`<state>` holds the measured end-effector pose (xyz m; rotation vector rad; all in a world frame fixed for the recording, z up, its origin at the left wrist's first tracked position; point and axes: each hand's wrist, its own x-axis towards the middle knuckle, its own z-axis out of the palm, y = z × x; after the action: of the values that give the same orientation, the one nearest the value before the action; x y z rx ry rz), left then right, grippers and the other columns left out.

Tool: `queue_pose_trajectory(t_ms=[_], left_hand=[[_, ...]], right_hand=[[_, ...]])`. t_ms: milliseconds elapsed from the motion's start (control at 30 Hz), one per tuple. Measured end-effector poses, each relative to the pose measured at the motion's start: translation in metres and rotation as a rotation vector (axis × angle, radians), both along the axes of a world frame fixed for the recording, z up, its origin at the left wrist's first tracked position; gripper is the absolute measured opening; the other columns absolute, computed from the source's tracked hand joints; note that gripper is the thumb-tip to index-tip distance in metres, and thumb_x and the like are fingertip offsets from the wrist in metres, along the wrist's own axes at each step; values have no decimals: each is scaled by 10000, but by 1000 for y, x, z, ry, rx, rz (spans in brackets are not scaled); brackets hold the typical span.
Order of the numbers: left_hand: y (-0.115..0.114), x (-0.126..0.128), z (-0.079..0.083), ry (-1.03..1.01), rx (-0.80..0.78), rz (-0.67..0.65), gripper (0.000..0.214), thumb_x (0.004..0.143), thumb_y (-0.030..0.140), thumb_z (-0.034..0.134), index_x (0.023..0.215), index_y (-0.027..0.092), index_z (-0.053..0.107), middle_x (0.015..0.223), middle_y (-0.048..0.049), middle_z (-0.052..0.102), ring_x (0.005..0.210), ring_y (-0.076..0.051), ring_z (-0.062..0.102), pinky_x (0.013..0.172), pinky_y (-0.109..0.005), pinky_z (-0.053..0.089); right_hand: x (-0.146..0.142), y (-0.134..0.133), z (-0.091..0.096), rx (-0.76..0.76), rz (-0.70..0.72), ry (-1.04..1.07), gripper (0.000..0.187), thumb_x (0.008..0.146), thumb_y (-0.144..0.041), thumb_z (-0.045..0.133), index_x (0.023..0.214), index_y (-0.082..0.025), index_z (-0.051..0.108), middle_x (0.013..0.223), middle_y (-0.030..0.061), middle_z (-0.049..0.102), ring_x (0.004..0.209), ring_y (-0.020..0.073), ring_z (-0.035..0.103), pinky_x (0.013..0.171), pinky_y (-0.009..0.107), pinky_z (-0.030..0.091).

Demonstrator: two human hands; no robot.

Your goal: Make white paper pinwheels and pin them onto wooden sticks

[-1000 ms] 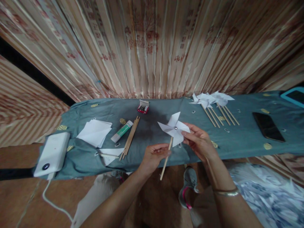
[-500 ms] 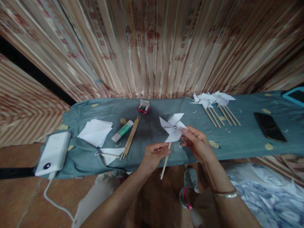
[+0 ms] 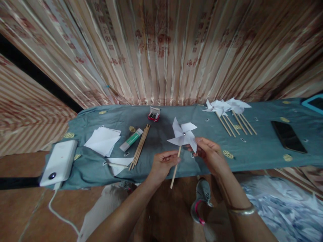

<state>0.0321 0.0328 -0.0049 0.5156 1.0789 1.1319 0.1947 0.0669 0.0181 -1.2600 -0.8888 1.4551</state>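
Note:
A white paper pinwheel (image 3: 183, 134) with a shiny pin head at its centre stands before me on a thin wooden stick (image 3: 174, 174). My left hand (image 3: 164, 164) is closed round that stick just below the blades. At the pinwheel's lower right blade, my right hand (image 3: 208, 151) has its thumb and fingers on either side of the paper. A small red box (image 3: 153, 116) with its lid up holds small dark pins beyond the pinwheel. Loose wooden sticks (image 3: 139, 148) lie left of my hands, beside a green and white box (image 3: 131, 139).
Several finished pinwheels (image 3: 227, 107) lie at the back right, near a black phone (image 3: 289, 136). Stacked white paper (image 3: 103, 141), a cut paper piece with a pen-like tool (image 3: 117, 164) and a white power bank (image 3: 59, 163) are left. A pleated curtain (image 3: 156, 50) hangs behind the cloth-covered table (image 3: 254, 154).
The pinwheel's blades have turned on the stick, and one blade now points down to my right fingers. My left hand keeps its hold on the stick. The whole view has shifted slightly.

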Motion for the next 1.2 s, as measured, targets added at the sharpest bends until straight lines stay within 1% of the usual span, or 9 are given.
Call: queue_pose_trajectory(t_ms=[233, 367, 600, 733, 900, 1000, 1067, 1133, 1200], left_hand=[[0, -2, -2, 18, 18, -7, 431, 380, 328, 914, 749, 154, 774, 646, -30, 717, 576, -107, 599, 631, -237, 493], [0, -2, -1, 36, 36, 6, 430, 392, 354, 908, 746, 150, 774, 656, -35, 723, 571, -102, 592, 618, -231, 491], [0, -1, 2, 16, 47, -4, 435, 387, 363, 906, 742, 149, 771, 661, -35, 726, 564, -102, 594, 616, -234, 491], [0, -1, -1, -2, 23, 15, 445, 365, 346, 911, 735, 144, 767, 636, -22, 712, 559, -90, 586, 606, -216, 476], [1, -2, 1, -7, 5, 22, 437, 348, 335, 912, 711, 144, 763, 637, -17, 705, 563, -87, 583, 611, -215, 471], [0, -3, 4, 1, 5, 11, 425, 358, 343, 911, 705, 147, 763, 615, -10, 693, 548, -87, 568, 598, -221, 464], [-1, -4, 5, 5, -7, -4, 412, 372, 340, 911, 706, 148, 765, 625, -13, 696, 552, -86, 565, 593, -217, 456], [-3, -5, 6, -2, -28, -27, 401, 397, 334, 908, 723, 149, 768, 647, -24, 704, 567, -89, 572, 604, -220, 455], [-6, -5, 5, -23, -50, -59, 398, 411, 325, 905, 741, 148, 769, 657, -34, 708, 570, -96, 578, 616, -232, 460]], right_hand=[[-3, -4, -2, 13, 59, 28, 255, 674, -443, 765, 685, -195, 707, 641, 6, 675, 564, 101, 553, 463, 174, 430], [-7, -5, -3, 18, 72, 40, 256, 656, -434, 779, 678, -191, 702, 589, -7, 639, 531, 103, 541, 451, 190, 415], [-13, -8, -3, 25, 101, 15, 301, 633, -466, 784, 675, -185, 687, 616, 8, 650, 556, 124, 593, 454, 206, 402], [-18, -9, 0, 72, 137, -98, 337, 655, -518, 746, 666, -187, 687, 586, 7, 639, 536, 129, 578, 454, 222, 394], [-16, -12, 6, 150, 154, -302, 389, 699, -554, 695, 606, -177, 672, 561, 15, 635, 467, 102, 488, 430, 226, 342], [-3, -10, 9, 191, 85, -367, 386, 722, -539, 683, 574, -183, 671, 487, -4, 585, 442, 96, 447, 432, 232, 311], [8, -7, 9, 222, -49, -396, 367, 728, -521, 686, 565, -192, 672, 472, -16, 569, 445, 95, 439, 451, 235, 323], [16, -2, 6, 242, -200, -380, 302, 705, -492, 721, 618, -204, 694, 567, -5, 642, 512, 111, 503, 508, 240, 382], [19, 3, 2, 222, -267, -289, 266, 668, -476, 758, 706, -216, 719, 694, 13, 705, 628, 144, 588, 587, 253, 444]])
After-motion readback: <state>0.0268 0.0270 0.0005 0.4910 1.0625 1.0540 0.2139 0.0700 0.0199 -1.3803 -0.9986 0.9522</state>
